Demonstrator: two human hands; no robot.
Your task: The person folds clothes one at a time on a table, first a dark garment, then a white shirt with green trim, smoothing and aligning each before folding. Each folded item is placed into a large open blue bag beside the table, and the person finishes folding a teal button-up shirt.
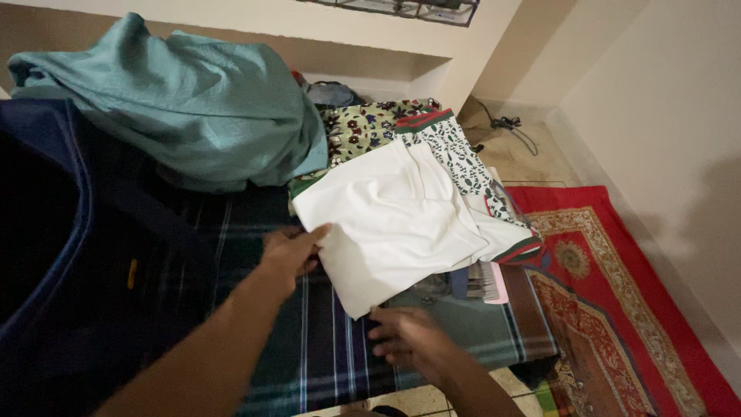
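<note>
A folded white cloth (390,220) lies on a dark plaid sheet (324,355) that covers a bed. My left hand (289,251) pinches the cloth's left edge, thumb on top. My right hand (405,336) rests at the cloth's near corner, fingers curled against the sheet just under it; whether it grips the cloth is not clear. Under and beyond the white cloth lies a white garment with a green leaf print and a red and green band (455,150), and a floral patterned cloth (359,127).
A crumpled teal garment (185,100) is piled at the back left. A dark navy garment (69,255) covers the left side. A red patterned rug (617,309) lies on the floor to the right, beside a pale wall. A black cable (509,127) lies on the floor.
</note>
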